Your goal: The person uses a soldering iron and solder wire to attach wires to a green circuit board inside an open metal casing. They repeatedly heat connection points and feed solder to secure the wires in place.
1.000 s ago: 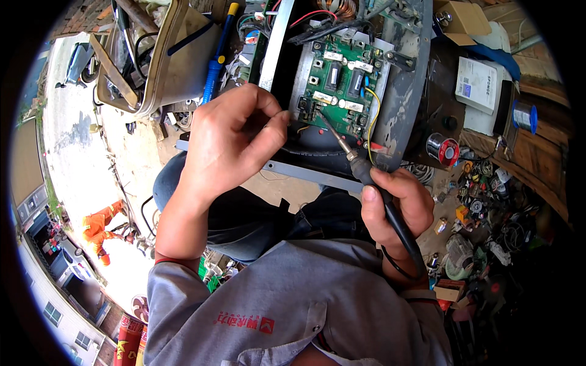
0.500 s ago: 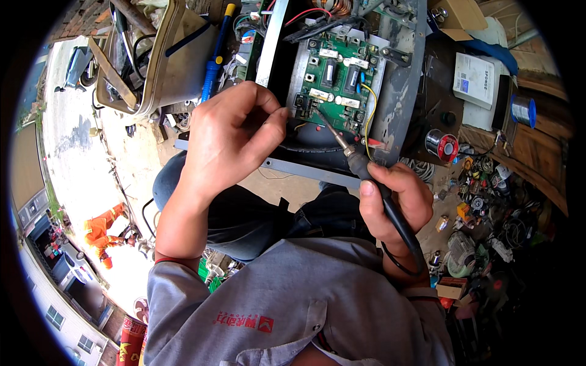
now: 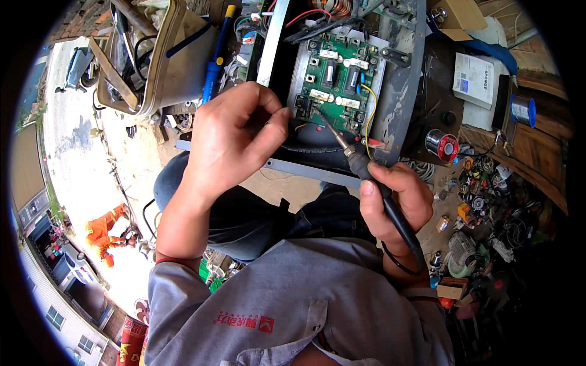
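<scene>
A green circuit board (image 3: 339,76) with white and dark components and a yellow wire (image 3: 372,107) lies inside an open metal housing (image 3: 397,97). My right hand (image 3: 397,204) grips a black soldering iron (image 3: 360,165); its metal tip reaches the lower-left part of the board, among small components. My left hand (image 3: 238,134) is pinched beside that same corner, fingertips curled inward close to the board's edge; whatever lies between them is too small to make out.
Left: a tool bin (image 3: 165,73) and blue desoldering pump (image 3: 210,76). Right: a white box (image 3: 476,85), red-labelled solder spool (image 3: 441,145), blue spool (image 3: 523,111), piles of parts (image 3: 482,219) on the ground. Far left, a person in orange (image 3: 104,235) bends down outside.
Both my hands and the iron hold nearly the same position. The person in orange has shifted slightly in posture.
</scene>
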Tool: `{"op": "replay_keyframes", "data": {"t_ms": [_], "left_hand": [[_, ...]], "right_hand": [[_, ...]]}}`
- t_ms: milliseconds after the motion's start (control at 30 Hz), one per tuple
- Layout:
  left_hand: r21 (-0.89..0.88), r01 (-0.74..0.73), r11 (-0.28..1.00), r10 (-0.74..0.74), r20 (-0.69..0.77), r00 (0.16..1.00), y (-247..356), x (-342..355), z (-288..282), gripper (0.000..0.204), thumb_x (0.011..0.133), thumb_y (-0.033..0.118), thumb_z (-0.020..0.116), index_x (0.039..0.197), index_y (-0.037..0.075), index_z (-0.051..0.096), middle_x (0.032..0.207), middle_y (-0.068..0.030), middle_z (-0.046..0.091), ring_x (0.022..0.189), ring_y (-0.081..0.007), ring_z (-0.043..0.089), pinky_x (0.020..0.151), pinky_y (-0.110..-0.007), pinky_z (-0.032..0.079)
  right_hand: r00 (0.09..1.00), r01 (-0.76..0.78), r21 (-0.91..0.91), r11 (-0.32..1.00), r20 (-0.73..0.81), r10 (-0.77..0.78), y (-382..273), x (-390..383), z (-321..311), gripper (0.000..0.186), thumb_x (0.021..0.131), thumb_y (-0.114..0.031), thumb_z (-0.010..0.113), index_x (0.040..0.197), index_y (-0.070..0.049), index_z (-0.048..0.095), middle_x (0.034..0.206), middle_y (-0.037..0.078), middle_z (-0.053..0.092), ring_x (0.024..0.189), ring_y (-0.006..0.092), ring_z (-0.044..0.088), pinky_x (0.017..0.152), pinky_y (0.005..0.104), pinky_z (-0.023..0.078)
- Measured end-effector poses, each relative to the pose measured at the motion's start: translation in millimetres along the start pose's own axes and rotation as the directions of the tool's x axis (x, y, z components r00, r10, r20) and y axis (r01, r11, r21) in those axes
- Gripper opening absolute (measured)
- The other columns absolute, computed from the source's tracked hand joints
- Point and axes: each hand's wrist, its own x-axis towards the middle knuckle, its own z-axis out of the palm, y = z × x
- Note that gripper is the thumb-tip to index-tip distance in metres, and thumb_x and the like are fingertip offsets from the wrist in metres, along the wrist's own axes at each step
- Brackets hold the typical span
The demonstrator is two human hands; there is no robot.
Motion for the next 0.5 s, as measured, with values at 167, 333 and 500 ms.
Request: {"op": "replay_keyframes", "data": {"t_ms": [167, 333, 500], "left_hand": [[0.003, -0.015, 1.0, 0.015, -0.005, 1.0, -1.4, 0.6, 1.7, 0.012, 0.089, 0.003, 0.073, 0.084, 0.001, 0.062, 0.069, -0.0003, 0.065, 0.062, -0.0035, 0.058, 0.056, -0.021, 0.045], [-0.038, 0.043, 0.998, -0.043, 0.0, 0.999, -1.2, 1.2, 0.5, 0.012, 0.09, 0.003, 0.072, 0.084, 0.0, 0.062, 0.07, 0.0001, 0.065, 0.062, -0.0028, 0.057, 0.057, -0.02, 0.044], [-0.097, 0.086, 0.992, -0.091, -0.049, 0.995, -0.4, 0.8, 3.3, 0.013, 0.085, 0.009, 0.075, 0.081, 0.003, 0.064, 0.063, -0.0045, 0.06, 0.052, -0.0131, 0.056, 0.052, -0.029, 0.045]], "right_hand": [[1.0, 0.009, 0.014, 1.0, -0.01, -0.009, 1.7, -0.4, 1.0, 0.023, 0.076, -0.001, 0.078, 0.096, 0.003, 0.068, 0.067, 0.009, 0.063, 0.052, 0.0182, 0.058, 0.049, 0.0302, 0.045], [0.999, 0.047, 0.017, 0.999, -0.021, -0.046, 5.0, 0.3, 1.2, 0.022, 0.076, -0.002, 0.078, 0.096, 0.003, 0.068, 0.066, 0.009, 0.062, 0.052, 0.0192, 0.059, 0.049, 0.0307, 0.045], [0.998, 0.058, 0.013, 0.998, -0.032, -0.058, 6.1, -1.1, 2.5, 0.022, 0.077, -0.003, 0.078, 0.096, 0.003, 0.068, 0.064, 0.009, 0.061, 0.051, 0.0191, 0.058, 0.049, 0.0311, 0.044]]}}
